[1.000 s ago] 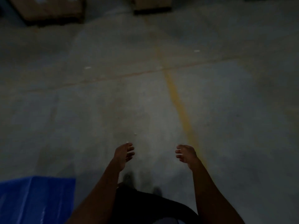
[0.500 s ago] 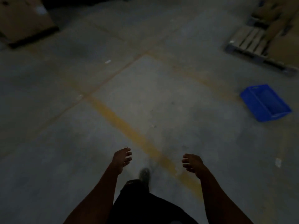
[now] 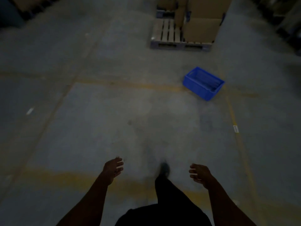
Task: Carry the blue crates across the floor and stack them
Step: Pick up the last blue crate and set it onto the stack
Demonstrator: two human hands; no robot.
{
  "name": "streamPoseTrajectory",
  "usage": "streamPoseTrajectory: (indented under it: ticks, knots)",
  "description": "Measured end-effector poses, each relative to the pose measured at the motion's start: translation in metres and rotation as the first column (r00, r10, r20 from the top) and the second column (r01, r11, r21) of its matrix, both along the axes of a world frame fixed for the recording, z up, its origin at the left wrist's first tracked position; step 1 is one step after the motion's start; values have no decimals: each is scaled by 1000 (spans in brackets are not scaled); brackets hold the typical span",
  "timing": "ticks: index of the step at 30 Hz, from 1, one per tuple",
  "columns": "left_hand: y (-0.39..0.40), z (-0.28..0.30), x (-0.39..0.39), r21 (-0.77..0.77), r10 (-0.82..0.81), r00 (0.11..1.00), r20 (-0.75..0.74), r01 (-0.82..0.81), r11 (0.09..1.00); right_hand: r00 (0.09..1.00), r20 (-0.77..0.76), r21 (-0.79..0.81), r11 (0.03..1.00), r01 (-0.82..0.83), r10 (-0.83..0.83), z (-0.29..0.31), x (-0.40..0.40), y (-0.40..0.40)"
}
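Note:
One blue crate (image 3: 203,83) lies on the dim concrete floor ahead and to the right, its open top facing up, standing askew across a faded yellow line. My left hand (image 3: 113,168) and my right hand (image 3: 199,174) hang in front of me at the bottom of the view. Both have loosely curled fingers and hold nothing. Both are far short of the crate. One dark shoe (image 3: 164,168) shows between them, blurred.
A wooden pallet (image 3: 167,36) with stacked cardboard boxes (image 3: 202,28) stands behind the crate. More boxes (image 3: 24,4) sit at the far left top. Dark racking (image 3: 290,22) runs along the right edge. Faded yellow lines (image 3: 130,84) cross the floor.
The view has swung right: the blue crate at the lower left is gone, and the far crate has moved from the right edge toward the middle. Both hands stay empty.

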State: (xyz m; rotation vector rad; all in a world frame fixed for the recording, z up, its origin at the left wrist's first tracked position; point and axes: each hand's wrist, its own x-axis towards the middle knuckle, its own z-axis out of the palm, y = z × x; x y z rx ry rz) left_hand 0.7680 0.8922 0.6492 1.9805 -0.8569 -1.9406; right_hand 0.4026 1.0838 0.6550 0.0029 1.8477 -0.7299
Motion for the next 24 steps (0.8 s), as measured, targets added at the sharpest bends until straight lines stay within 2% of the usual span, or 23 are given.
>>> streamPoseTrajectory:
  ticks: [15, 18, 24]
  knots:
    - [-279, 9, -287, 30, -187, 981, 53, 185, 982, 975, 81, 75, 977, 199, -205, -11, -238, -195]
    - [-335, -6, -335, 44, -223, 972, 69, 220, 975, 972, 100, 113, 973, 200, -211, -24, -287, -233]
    - [-469, -32, -451, 83, -321, 942, 96, 314, 946, 937, 44, 130, 932, 338, -346, -36, -388, -333]
